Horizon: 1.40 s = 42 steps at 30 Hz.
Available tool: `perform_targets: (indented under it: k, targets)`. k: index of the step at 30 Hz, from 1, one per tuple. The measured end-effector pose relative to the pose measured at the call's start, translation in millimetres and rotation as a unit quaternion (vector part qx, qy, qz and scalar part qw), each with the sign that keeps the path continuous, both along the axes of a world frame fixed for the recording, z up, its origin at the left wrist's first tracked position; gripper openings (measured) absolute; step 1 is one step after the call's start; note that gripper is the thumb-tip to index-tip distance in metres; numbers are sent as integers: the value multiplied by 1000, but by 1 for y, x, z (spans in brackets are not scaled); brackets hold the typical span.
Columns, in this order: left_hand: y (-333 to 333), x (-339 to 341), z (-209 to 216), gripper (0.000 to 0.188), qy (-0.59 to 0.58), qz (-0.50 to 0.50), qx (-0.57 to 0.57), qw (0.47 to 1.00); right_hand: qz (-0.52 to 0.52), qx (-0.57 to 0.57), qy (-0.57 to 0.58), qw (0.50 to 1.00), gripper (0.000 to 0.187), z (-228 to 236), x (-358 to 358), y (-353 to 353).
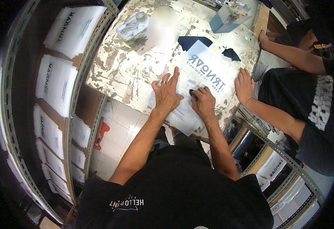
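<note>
A translucent white plastic bag (182,68) with dark printed lettering lies slantwise across the worn, paint-flaked table (113,72). My left hand (167,92) rests on its left side, fingers stretched and spread, a ring on one finger. Lower on the bag, my right hand (204,102) has its fingers bent around a small wad of dark cloth (191,92) pressed to the surface. Beyond the bag lies a dark navy cloth (186,41), partly under its far edge. A smaller dark scrap (231,54) is to the right.
A co-worker's hand (244,86) lies at the table's right edge. At the back stand a clear plastic jug (134,24) and a tub of bluish liquid (224,26). Metal shelves (86,49) with stacked printed bags (56,82) flank the left. Another rack (285,156) is at lower right.
</note>
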State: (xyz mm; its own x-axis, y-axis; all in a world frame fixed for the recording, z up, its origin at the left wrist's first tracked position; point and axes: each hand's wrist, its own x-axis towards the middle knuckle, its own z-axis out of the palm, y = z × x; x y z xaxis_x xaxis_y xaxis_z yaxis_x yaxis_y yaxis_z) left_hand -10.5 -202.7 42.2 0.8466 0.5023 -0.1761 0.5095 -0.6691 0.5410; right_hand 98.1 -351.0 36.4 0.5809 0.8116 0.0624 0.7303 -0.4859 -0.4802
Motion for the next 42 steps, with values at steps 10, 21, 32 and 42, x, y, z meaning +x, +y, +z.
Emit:
perform_targets:
  k: [10, 21, 32, 42]
  targets:
    - [-2, 2, 4, 122, -3, 5, -11, 1000, 22, 11, 0, 1000, 17, 0, -2, 21]
    - [2, 0, -8, 122, -41, -12, 26, 999, 20, 45, 12, 999, 19, -14, -13, 46]
    - [6, -2, -5, 124, -41, -10, 5, 999, 11, 51, 11, 999, 17, -12, -10, 48]
    - [7, -2, -7, 125, -45, -23, 12, 999, -3, 32, 14, 999, 20, -7, -11, 55]
